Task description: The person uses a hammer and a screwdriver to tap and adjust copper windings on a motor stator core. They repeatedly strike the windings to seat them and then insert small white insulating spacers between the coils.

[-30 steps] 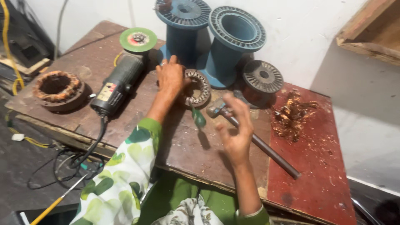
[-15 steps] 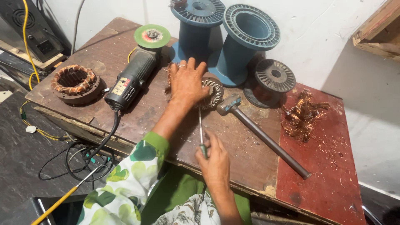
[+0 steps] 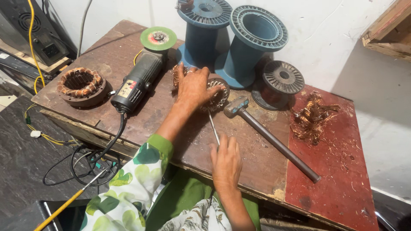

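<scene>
My left hand (image 3: 193,87) lies flat on a round metal stator core (image 3: 218,96) on the worn wooden table (image 3: 171,124), pressing it down. My right hand (image 3: 225,160) is closed around the handle of a screwdriver (image 3: 213,126); its thin shaft points at the core's near edge. A hammer (image 3: 265,134) with a long metal handle lies just right of the core, untouched. An angle grinder (image 3: 139,79) with a green disc lies to the left of my left hand.
A copper-wound stator (image 3: 81,84) sits at the table's left end. Two blue spools (image 3: 231,38) and a small dark spool (image 3: 280,81) stand at the back by the wall. Tangled copper wire (image 3: 312,115) lies on the red table part. Cables hang off the front-left edge.
My right hand left the hammer, which now lies on the table, and took up the screwdriver, moving it forward so the tip reaches the core. My left hand stayed on the core.
</scene>
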Demonstrator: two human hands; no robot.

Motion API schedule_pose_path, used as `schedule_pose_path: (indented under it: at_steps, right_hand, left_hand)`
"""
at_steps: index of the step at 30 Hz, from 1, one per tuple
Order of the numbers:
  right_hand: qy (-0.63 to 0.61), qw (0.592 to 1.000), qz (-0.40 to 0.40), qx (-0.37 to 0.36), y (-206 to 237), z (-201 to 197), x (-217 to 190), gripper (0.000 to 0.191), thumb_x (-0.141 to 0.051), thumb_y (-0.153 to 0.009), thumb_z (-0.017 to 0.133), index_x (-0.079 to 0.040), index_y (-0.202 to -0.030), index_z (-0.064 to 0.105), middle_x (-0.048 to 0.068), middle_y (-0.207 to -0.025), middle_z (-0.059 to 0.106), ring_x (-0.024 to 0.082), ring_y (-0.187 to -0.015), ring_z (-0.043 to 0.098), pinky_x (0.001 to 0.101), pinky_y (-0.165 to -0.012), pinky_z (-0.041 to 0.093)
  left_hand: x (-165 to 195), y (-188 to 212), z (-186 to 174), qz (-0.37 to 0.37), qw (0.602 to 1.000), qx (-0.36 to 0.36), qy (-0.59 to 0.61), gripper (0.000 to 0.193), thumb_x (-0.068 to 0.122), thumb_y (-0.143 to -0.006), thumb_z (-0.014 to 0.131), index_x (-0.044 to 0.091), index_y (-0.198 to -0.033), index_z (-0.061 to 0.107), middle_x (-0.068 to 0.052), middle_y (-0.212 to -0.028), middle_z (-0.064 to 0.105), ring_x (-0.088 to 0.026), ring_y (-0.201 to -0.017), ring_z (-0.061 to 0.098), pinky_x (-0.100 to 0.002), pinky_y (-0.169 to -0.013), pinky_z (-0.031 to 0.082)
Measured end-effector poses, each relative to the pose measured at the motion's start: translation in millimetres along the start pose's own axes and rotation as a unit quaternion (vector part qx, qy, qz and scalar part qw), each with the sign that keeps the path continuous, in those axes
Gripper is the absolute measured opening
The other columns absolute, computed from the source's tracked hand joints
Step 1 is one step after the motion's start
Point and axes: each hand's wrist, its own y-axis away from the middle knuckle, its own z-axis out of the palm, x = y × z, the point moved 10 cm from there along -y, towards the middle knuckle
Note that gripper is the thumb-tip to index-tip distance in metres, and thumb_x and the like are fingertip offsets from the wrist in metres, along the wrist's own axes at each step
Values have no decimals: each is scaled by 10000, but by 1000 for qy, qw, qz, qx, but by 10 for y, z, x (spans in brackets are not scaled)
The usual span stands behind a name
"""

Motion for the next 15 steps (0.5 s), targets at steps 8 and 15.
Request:
schedule_pose_path:
  at_steps: [8,15]
  right_hand:
    - [-32,995,61,-69,-191,137,202,339,-173,-970,645,-150,-1308,642,148,-1081,732,309,-806,741,419,-707,612]
    - [-103,995,-17,2,-233,78,185,284,-140,-955,643,-147,-1226,729,156,-967,777,269,-797,757,422,-723,602]
  left_hand:
    - [18,-78,93,44,996,57,51,562,564,-825,753,106,-1144,692,-120,-923,745,-259,-979,707,-560,-1240,121]
    - [73,135,-160,71,975,144,152,492,468,-789,842,81,-1079,748,-118,-897,751,-293,-905,701,-440,-873,539]
